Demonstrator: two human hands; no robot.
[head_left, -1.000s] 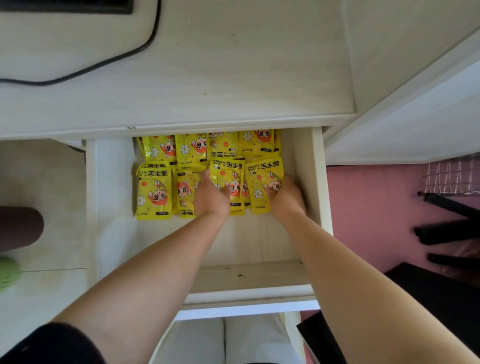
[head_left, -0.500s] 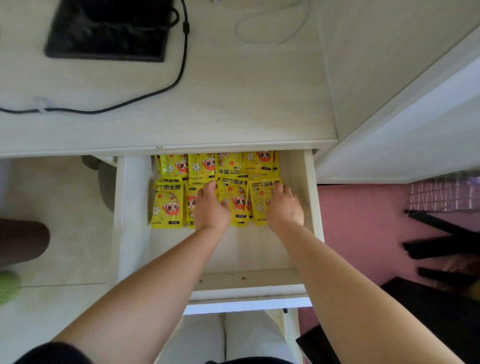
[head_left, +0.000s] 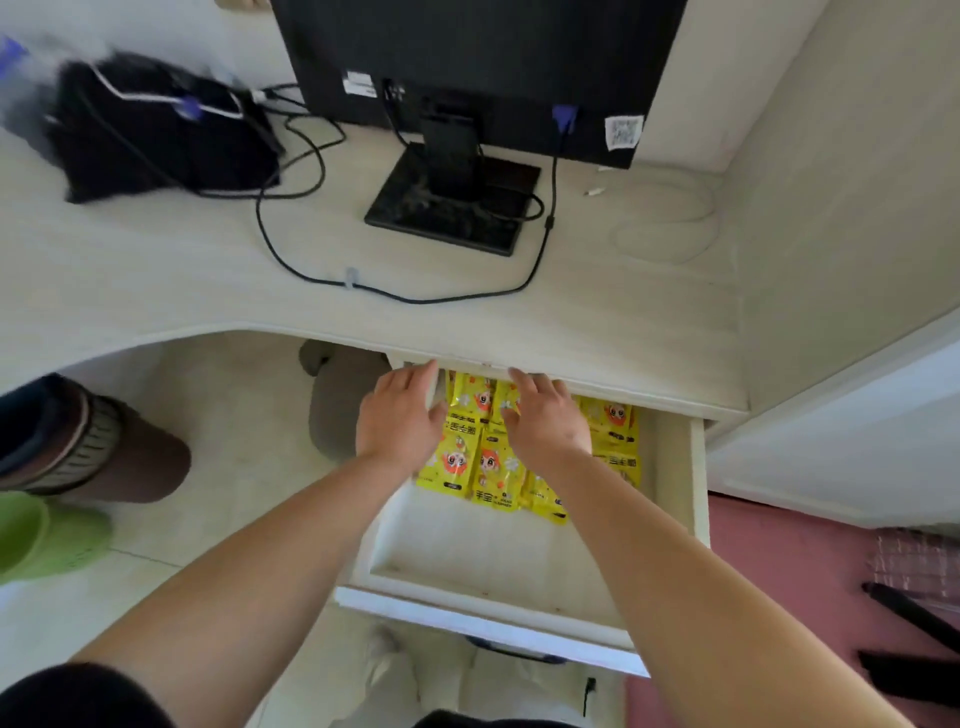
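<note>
Head view: you have two hands in shot, one open drawer (head_left: 674, 499), one monitor (head_left: 483, 52) on the desk (head_left: 208, 270). There are at least seven yellow packets (head_left: 496, 467) showing in two rough rows at the back of the drawer, and more may be hidden under your hands.

Half a second ago your fingers were bent on the front-row packets. Now both hands lie flat and further back, with the fingertips at the desk edge. The camera has tipped up, so the monitor shows.

Your left hand (head_left: 400, 421) has its fingers straight and together, gripping nothing; it sits over the drawer's left wall, with the packets just to its right. Your right hand (head_left: 545, 423) has its fingers straight and slightly spread, palm down over the back row. Packets show on both sides and below it. I can't tell if it presses on them.
</note>
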